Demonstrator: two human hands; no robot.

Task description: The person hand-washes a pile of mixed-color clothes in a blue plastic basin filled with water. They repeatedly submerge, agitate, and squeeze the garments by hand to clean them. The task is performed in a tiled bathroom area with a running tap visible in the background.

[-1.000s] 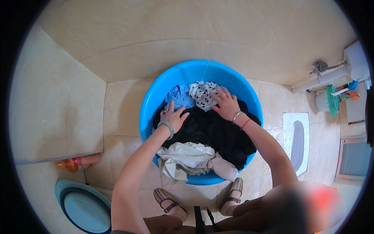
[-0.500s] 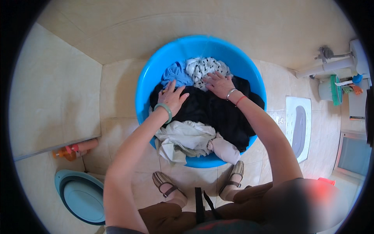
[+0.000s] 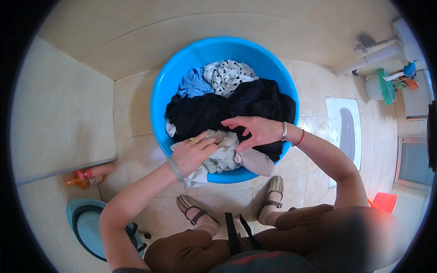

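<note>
Beige floor tiles (image 3: 136,113) surround one big blue basin (image 3: 166,86), my landmark. Inside it I count five pieces of laundry: a light blue garment (image 3: 193,84) and a white spotted one (image 3: 227,75) at the far side, a black one (image 3: 227,109) across the middle, a pale grey cloth (image 3: 223,154) and a pinkish piece (image 3: 255,161) draped over the near rim. My left hand (image 3: 193,152) has its grip pinching the grey cloth at that rim; my right hand (image 3: 255,132) lies spread, fingers on the same cloth and the black garment. Left of the basin lie one orange bottle (image 3: 86,177) and one teal basin (image 3: 84,223). Right of it stands one green bucket (image 3: 380,86).
</note>
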